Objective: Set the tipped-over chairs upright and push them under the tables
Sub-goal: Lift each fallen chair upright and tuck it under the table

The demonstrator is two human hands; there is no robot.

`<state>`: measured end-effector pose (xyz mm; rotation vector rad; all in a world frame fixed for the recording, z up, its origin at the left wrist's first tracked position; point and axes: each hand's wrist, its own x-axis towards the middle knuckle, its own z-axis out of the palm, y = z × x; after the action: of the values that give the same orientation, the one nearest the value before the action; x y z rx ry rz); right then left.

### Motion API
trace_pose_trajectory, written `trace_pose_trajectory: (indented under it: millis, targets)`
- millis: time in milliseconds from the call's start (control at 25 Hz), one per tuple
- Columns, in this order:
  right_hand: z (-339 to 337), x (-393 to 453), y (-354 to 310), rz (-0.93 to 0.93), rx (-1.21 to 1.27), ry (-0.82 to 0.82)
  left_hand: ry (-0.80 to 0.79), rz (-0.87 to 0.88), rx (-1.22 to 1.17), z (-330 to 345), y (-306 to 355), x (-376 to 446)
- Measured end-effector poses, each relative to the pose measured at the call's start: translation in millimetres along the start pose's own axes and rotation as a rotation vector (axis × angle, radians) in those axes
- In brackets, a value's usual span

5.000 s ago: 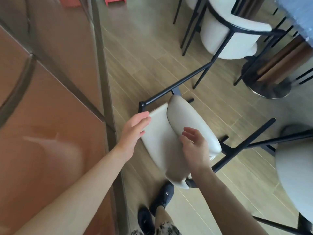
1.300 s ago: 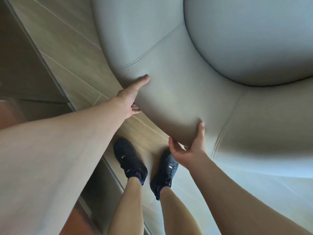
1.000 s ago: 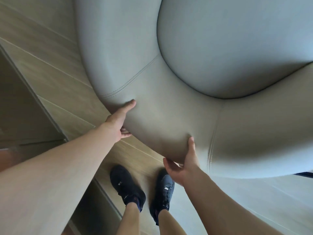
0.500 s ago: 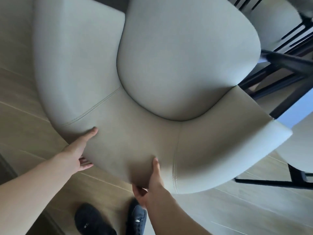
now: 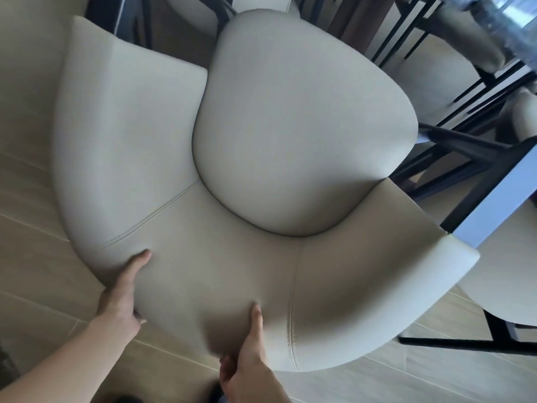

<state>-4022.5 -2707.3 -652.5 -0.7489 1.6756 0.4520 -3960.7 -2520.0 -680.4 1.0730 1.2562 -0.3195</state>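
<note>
Head view: cream chair (image 5: pixel 220 158) stands upright mid-frame, black-framed chairs (image 5: pixel 453 68) crowding its upper right, bare floor (image 5: pixel 26 199) at left. Left hand (image 5: pixel 122 298) and right hand (image 5: pixel 247 362) each grip the backrest's rim, thumbs inside.

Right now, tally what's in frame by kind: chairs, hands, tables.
Cream chairs: 4, the held chair, one at right, one upper right, one at top
Hands: 2, left hand and right hand, both gripping the held chair's backrest
Tables: 1, table edge
Total: 7
</note>
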Motion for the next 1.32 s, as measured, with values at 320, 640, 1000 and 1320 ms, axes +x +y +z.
trace_pose_trajectory:
  millis: [320,640,1000,1320]
  targets:
    - [-5,-28,-11,0.027,0.001,-0.039,-0.061,0.060,0.008,-1,16,-15]
    - [-22,-72,-57,-0.146,-0.451,-0.127,-0.088,0.045,-0.008,11,27,-59]
    - [-82,-142,-224,-1.968,-1.875,0.536,-0.070,0.080,-0.018,28,38,-72]
    - [-68,-208,-384,-1.401,-2.348,1.234,-0.156,0.145,0.018,39,55,-81]
